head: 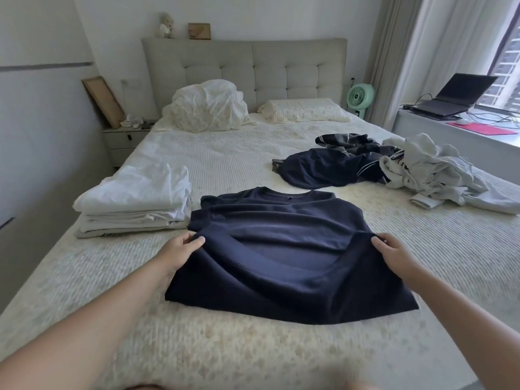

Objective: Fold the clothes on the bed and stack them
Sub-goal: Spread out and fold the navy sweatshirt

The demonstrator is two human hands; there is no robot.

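so, navy t-shirt point(281, 249) lies flat on the bed point(253, 347) in front of the person, collar toward the headboard, sleeves apparently tucked in already. left hand point(180, 250) pinches the shirt's left edge between thumb and fingers; right hand point(394, 253) pinches the right edge the same way, cloth lifted a little at both grips. likely step: a crosswise fold of the body.

risks: the 2 pinches sit at slightly different heights, so the fold could come out skewed. soft knit already sags between the hands, which could trap wrinkles. tucked sleeves could slide out if the cloth is lifted too high. the folded white stack point(135, 204) is just beside the shirt's left side, so a wide swing could knock its top layer crooked.

hard to tell: fingertips under the fabric are hidden, so how many layers each pinch holds is unclear. the unfolded dark pile point(332, 164) and pale grey pile point(439, 173) on the right overlap; item count can't be read. near edge of the bed is cut off by the frame.
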